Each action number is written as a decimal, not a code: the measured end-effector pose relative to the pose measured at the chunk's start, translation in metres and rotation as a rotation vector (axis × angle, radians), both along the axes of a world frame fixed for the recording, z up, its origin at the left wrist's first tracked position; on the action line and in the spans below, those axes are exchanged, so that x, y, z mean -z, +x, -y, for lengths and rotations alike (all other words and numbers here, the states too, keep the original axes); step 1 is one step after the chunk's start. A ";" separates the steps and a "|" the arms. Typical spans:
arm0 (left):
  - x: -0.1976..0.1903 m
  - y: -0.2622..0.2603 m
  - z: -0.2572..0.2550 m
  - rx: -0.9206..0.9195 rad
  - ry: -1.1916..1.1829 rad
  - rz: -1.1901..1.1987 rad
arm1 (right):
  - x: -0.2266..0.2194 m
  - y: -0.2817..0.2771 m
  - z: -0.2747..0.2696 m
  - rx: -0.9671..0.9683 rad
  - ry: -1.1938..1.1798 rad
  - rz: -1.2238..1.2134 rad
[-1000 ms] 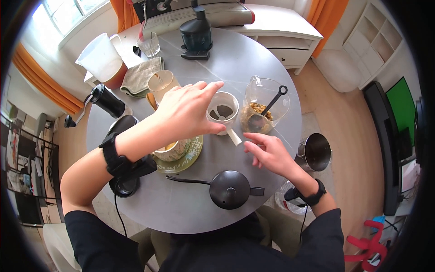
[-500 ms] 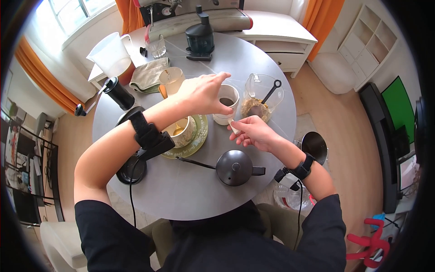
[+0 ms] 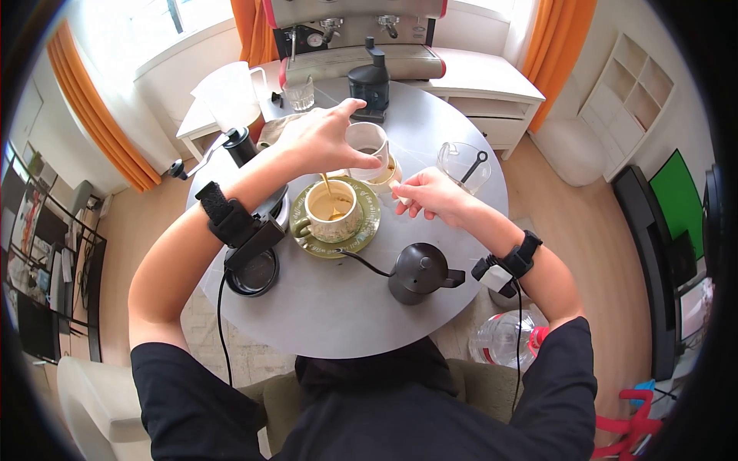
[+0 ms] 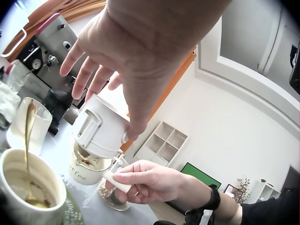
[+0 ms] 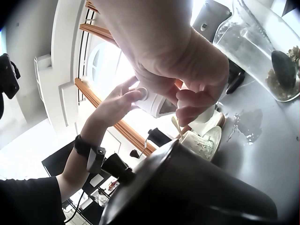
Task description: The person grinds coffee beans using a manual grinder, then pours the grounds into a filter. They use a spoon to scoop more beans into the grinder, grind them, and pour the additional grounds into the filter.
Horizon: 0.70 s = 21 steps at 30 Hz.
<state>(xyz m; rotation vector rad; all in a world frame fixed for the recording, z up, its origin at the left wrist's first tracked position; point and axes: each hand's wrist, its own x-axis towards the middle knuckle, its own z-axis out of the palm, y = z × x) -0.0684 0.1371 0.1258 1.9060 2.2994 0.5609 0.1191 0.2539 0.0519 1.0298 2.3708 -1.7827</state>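
My left hand [image 3: 327, 142] grips a white cup-shaped dripper [image 4: 101, 129] between thumb and fingers. It is raised and tilted over a cream pot [image 4: 86, 172] with lettering on its side. Brown residue shows inside the pot's rim. My right hand [image 3: 434, 196] holds the pot's white handle [image 4: 117, 181] in curled fingers. Left of both hands, a patterned cup [image 3: 332, 219] with a gold spoon [image 4: 29, 154] in it stands on a green saucer [image 3: 369, 230]. Nearer to me is a black gooseneck kettle [image 3: 423, 273], which looms large in the right wrist view.
A glass jug [image 3: 465, 163] with a black scoop stands to the right of the hands. Behind them are a black grinder [image 3: 369, 84] and an espresso machine [image 3: 361, 61]. A hand grinder [image 3: 241, 146] and a large plastic jug [image 3: 231, 96] are at left.
My right hand has reached in and taken the pot's handle. My left hand has lifted the dripper off the pot. The head view has tipped up toward the espresso machine.
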 end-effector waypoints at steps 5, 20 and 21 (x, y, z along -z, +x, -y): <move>-0.003 -0.015 0.023 -0.043 0.026 -0.005 | -0.011 -0.017 0.009 -0.053 0.127 -0.006; 0.010 -0.041 0.054 -0.064 0.097 0.086 | -0.018 -0.040 0.026 -0.166 0.468 0.056; 0.010 -0.041 0.055 -0.067 0.093 0.079 | -0.018 -0.041 0.026 -0.173 0.490 0.069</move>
